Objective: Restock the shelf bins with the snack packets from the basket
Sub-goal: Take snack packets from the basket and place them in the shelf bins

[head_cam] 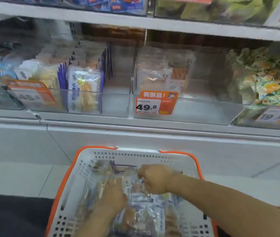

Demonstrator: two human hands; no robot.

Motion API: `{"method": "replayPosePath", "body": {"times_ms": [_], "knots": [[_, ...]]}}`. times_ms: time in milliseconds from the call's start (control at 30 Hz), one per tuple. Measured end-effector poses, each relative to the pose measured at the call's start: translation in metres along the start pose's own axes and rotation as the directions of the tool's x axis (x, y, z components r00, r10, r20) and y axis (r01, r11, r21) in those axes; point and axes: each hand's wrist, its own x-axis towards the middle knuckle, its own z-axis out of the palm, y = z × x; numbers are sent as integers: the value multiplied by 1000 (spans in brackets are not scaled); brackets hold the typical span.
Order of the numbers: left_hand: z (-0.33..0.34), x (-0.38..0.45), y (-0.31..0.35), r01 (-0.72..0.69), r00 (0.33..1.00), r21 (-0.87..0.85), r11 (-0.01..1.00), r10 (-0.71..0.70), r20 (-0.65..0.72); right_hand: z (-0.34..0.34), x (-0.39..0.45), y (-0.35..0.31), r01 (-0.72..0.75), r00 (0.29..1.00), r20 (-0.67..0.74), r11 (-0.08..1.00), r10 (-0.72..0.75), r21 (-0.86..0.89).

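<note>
Both hands are down in the white, orange-rimmed basket [84, 168], gathering snack packets [141, 214], so this looks like the pick-up step. The left hand [113, 194] lies on the pile, fingers fairly straight; the right hand [154, 179] curls round a packet edge. Next comes lifting them to the half-empty clear bin [195, 110] above. The packets are glossy, clear-fronted and purple-edged, blurred here
</note>
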Motion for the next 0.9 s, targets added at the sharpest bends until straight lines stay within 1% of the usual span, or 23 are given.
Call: {"method": "replayPosePath", "body": {"times_ms": [33, 100, 167, 200, 267, 300, 367, 467, 533, 600, 667, 733, 767, 800, 833, 867, 900], "knots": [[10, -8, -8, 20, 998, 23, 1000, -22, 63, 31, 9, -4, -119, 987, 113, 990, 111, 70], [27, -20, -21, 42, 979, 60, 997, -53, 199, 87, 18, -18, -285, 940, 248, 940, 236, 185], [37, -29, -31, 29, 948, 73, 997, -51, 315, 130, 22, -37, -371, 901, 326, 898, 286, 237], [39, -31, -35, 10, 946, 75, 997, -34, 323, 143, 22, -46, -391, 889, 338, 898, 310, 203], [45, -35, -43, 9, 964, 66, 998, -26, 264, 157, 23, -61, -403, 877, 322, 910, 355, 95], [46, -35, -45, 18, 977, 66, 998, -32, 209, 159, 25, -65, -411, 875, 316, 908, 368, 82], [50, -33, -49, 44, 992, 109, 993, -57, 116, 157, 29, -69, -431, 874, 306, 893, 377, 131], [57, -30, -55, 93, 986, 152, 984, -112, 122, 156, 35, -68, -415, 905, 192, 886, 379, 208], [59, -29, -54, 116, 981, 112, 987, -131, 141, 155, 37, -70, -396, 916, 150, 894, 371, 210], [57, -27, -51, 146, 984, 36, 989, -148, 100, 150, 38, -69, -379, 925, 79, 900, 371, 213], [56, -24, -51, 197, 980, -66, 978, -194, 45, 143, 40, -63, -386, 918, 31, 874, 395, 296], [54, -21, -52, 224, 972, -135, 965, -231, -38, 131, 43, -53, -430, 887, 64, 767, 458, 476], [51, -20, -50, 220, 966, -163, 962, -239, -102, 124, 43, -48, -448, 874, 111, 694, 473, 564], [47, -19, -46, 218, 957, -230, 948, -254, -138, 118, 45, -42, -445, 868, 146, 616, 474, 650], [42, -17, -42, 204, 952, -360, 910, -271, -145, 111, 45, -36, -442, 861, 186, 517, 473, 733], [35, -15, -38, 197, 950, -511, 836, -292, -111, 103, 44, -32, -427, 858, 230, 392, 459, 815], [28, -13, -35, 191, 952, -640, 744, -299, -63, 93, 40, -28, -415, 863, 270, 296, 427, 860]]}}
